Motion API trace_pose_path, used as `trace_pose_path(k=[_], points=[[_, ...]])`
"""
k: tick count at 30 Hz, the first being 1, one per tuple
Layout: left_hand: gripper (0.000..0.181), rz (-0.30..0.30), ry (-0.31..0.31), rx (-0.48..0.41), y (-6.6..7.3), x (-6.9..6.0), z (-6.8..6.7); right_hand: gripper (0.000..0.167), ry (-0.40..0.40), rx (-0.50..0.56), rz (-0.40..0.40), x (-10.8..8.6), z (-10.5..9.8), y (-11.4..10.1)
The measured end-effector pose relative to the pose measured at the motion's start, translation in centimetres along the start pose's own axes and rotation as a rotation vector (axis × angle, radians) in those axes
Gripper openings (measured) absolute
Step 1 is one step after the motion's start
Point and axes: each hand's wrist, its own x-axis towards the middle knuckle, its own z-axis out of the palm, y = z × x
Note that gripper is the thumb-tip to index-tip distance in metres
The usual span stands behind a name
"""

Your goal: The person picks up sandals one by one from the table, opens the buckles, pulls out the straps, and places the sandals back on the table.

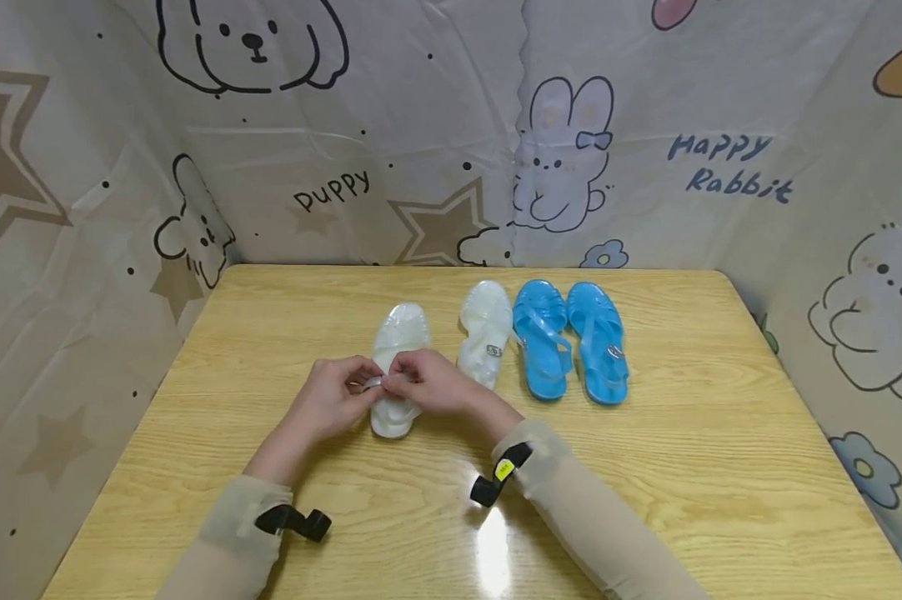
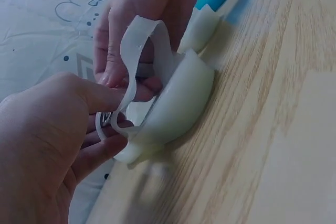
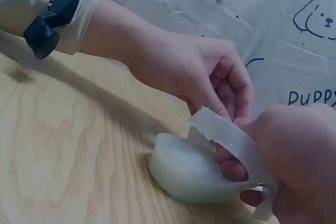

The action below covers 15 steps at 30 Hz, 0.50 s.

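Note:
A pearly white jelly sandal (image 1: 402, 329) lies on the table, toe pointing away, with both hands at its ankle strap (image 2: 132, 51). On its left side, my left hand (image 1: 334, 396) pinches the strap close to a small metal buckle (image 2: 106, 118). My right hand (image 1: 432, 383) reaches across from the other side and pinches the strap too, its fingertips meeting those of the left. The strap arches above the heel part of the sole (image 3: 181, 169). Fingers partly cover the buckle, so whether the strap passes through it is hidden.
Just right of the hands lies a second white sandal (image 1: 487, 308), partly behind the right wrist. Two blue sandals (image 1: 544, 367) stand side by side beyond it. A printed cloth (image 1: 421, 125) hangs behind the wooden table (image 1: 684, 467) and at its sides.

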Motion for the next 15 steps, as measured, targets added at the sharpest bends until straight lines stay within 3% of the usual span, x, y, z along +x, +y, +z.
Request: trace_pose_path(k=[2, 9, 15], points=[[0.011, 0.000, 0.006, -0.014, -0.1, -0.1, 0.1, 0.020, 0.004, 0.002, -0.013, 0.0, 0.0, 0.1], [0.015, 0.007, 0.003, -0.098, 0.2, -0.1, 0.3, 0.015, 0.015, 0.281, -0.018, 0.1, 0.4, 1.4], [0.016, -0.010, -0.004, -0.136, 0.1, -0.1, 0.4, 0.013, 0.037, 0.405, -0.018, -0.1, 0.7, 1.9]])
